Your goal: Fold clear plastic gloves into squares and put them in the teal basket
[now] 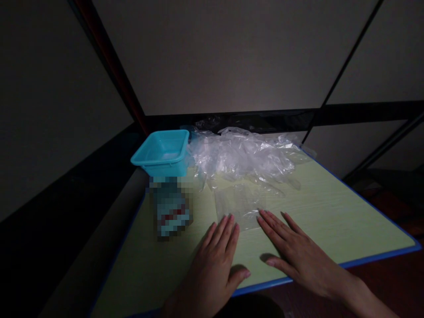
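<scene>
A flat, clear plastic bag (236, 205) lies on the pale yellow-green table (344, 221). My left hand (215, 260) rests palm down with its fingers stretched out, fingertips at the bag's near left edge. On the other side, my right hand (293, 247) also lies flat with fingers extended, its fingertips touching the bag's right edge. Neither hand grips anything. Behind the bag is a crumpled heap of clear plastic (241, 154).
A turquoise plastic basin (160, 165) stands at the table's back left corner. In front of it lies a pixelated item (172, 207). The table has a blue edge, and a pale panelled wall (225, 57) rises behind it.
</scene>
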{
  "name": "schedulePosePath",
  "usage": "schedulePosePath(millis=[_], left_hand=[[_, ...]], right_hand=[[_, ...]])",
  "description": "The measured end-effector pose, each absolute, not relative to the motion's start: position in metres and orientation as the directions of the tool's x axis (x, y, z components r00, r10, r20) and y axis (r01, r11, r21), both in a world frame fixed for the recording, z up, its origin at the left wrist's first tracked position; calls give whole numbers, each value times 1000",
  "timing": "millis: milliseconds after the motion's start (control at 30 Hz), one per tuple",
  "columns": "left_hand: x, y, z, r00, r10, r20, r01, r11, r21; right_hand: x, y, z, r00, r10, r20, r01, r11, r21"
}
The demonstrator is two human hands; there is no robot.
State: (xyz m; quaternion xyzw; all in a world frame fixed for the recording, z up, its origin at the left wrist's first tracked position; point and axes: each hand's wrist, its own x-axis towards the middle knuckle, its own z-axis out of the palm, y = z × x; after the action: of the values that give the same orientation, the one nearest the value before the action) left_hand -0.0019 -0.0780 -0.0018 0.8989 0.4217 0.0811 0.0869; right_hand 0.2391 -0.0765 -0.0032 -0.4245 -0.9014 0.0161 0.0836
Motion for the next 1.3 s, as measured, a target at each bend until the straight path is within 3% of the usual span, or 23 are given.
schedulePosePath(millis=[300,633,1300], left_hand=[[-15,-72,1,675,736,51,706,-664,247],[-14,-75,-2,634,766,102,722,-634,275],[-14,-75,-2,624,778,69,738,-616,276]], right_hand=[[239,-77,-3,-629,771,95,769,636,-65],[242,-76,-4,-563,809,170,794,587,-158],[235,-36,-8,-469,851,237,872,489,-29]])
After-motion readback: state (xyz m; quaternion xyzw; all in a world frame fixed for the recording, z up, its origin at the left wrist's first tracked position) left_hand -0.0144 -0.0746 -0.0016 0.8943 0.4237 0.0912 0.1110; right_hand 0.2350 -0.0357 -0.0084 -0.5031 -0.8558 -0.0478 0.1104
